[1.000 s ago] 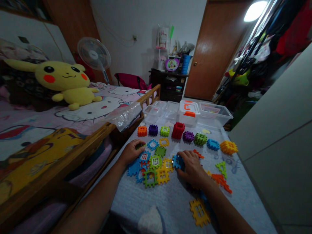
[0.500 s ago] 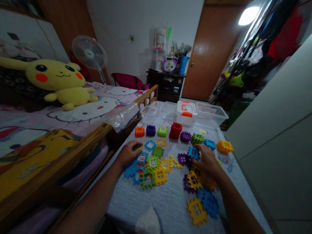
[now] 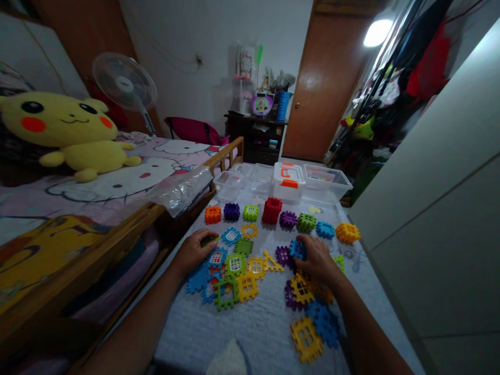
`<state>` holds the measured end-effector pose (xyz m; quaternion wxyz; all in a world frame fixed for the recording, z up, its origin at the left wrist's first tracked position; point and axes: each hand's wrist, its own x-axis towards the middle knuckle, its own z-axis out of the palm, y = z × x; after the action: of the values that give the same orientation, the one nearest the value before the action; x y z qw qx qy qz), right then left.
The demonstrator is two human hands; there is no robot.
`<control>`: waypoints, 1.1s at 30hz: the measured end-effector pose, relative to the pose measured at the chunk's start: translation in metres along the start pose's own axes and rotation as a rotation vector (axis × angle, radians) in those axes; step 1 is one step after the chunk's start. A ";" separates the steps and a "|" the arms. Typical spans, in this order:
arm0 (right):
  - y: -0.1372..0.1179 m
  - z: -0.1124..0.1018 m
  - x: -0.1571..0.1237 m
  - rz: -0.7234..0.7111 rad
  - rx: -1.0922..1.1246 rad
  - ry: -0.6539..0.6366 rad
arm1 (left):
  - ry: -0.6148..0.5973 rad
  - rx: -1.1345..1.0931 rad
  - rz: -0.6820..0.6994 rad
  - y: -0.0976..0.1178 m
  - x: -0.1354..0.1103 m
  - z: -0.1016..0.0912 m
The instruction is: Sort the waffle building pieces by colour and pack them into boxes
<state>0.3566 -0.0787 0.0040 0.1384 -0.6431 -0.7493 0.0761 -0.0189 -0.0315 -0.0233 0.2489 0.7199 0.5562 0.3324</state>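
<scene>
Your right hand (image 3: 318,255) is pinching a blue tile (image 3: 297,249), left hand (image 3: 194,250) clamping a green tile (image 3: 210,240). Some cubes (image 3: 272,210) are standing built; flat tiles (image 3: 247,286) are lying loose.

Two hands are shown, the left hand (image 3: 193,251) and the right hand (image 3: 318,259), each uncovered. The left forearm (image 3: 144,317) and the right forearm (image 3: 363,329) are likewise bare from the wrist down to the lower edge of the view, where they are cut off. Finer surface detail cannot be resolved in the dim light.
</scene>
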 end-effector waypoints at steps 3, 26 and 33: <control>0.000 -0.001 -0.001 -0.003 0.027 0.029 | -0.006 0.013 -0.006 0.000 0.001 0.000; 0.103 -0.052 0.062 0.138 -0.349 -0.051 | 0.000 0.059 -0.020 0.002 0.002 -0.003; 0.102 -0.052 0.060 0.147 -0.343 -0.041 | -0.002 0.063 -0.024 -0.002 0.001 -0.002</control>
<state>0.4606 -0.0060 0.0302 0.0053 -0.7085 -0.7051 -0.0298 -0.0217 -0.0298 -0.0232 0.2307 0.7211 0.5745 0.3110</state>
